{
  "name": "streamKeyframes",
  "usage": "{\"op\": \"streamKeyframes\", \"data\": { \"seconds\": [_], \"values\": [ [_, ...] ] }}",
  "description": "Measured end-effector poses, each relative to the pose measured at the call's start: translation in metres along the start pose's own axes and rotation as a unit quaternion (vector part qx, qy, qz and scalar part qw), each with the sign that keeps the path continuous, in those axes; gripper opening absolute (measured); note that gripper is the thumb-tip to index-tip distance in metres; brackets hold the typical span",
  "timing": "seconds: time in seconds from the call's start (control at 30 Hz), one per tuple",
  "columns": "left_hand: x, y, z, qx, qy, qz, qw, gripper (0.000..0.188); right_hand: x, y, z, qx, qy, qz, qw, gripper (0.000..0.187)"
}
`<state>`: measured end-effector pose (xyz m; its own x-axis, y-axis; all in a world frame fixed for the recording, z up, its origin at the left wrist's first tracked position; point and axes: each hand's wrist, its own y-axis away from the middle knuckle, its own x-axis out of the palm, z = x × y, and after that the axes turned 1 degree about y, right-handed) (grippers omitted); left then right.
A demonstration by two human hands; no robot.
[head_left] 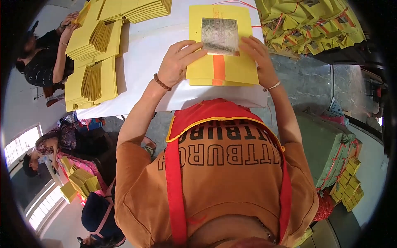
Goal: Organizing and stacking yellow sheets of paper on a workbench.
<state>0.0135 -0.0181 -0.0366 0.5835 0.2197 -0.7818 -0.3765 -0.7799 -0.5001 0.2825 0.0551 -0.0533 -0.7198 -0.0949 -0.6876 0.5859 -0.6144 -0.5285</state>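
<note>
On the white-covered table in front of me lies a stack of yellow paper sheets, with a silvery foil square and an orange stripe down its middle. My left hand, a beaded bracelet at its wrist, holds the stack's left side; the fingers reach over the sheet to the foil, and the thumb is mostly hidden. At the opposite side my right hand grips the edge, its fingers bent over the top sheet beside the foil. The sheets' lower edges show slightly uneven layers.
Folded yellow paper bundles pile up along the table's left side. Many red-tied yellow bundles lie at the far right. A green wrapped bale stands on the right. Other people sit at the left, one handling yellow paper.
</note>
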Motion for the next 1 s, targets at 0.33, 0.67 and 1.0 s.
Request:
{"op": "streamKeyframes", "data": {
  "seconds": [0.33,0.67,1.0],
  "values": [
    [-0.025,0.015,-0.045,0.035,0.031,0.027,0.999,0.028,-0.036,0.015,0.039,-0.115,-0.009,0.134,0.984,0.031],
    [-0.016,-0.002,-0.041,-0.359,0.228,0.034,0.904,0.020,-0.018,-0.005,0.057,0.318,-0.268,0.056,0.908,0.030],
    [-0.008,-0.020,-0.017,-0.534,0.429,0.047,0.727,0.022,-0.007,-0.021,0.044,0.293,-0.162,-0.009,0.942,0.047]
  ]
}}
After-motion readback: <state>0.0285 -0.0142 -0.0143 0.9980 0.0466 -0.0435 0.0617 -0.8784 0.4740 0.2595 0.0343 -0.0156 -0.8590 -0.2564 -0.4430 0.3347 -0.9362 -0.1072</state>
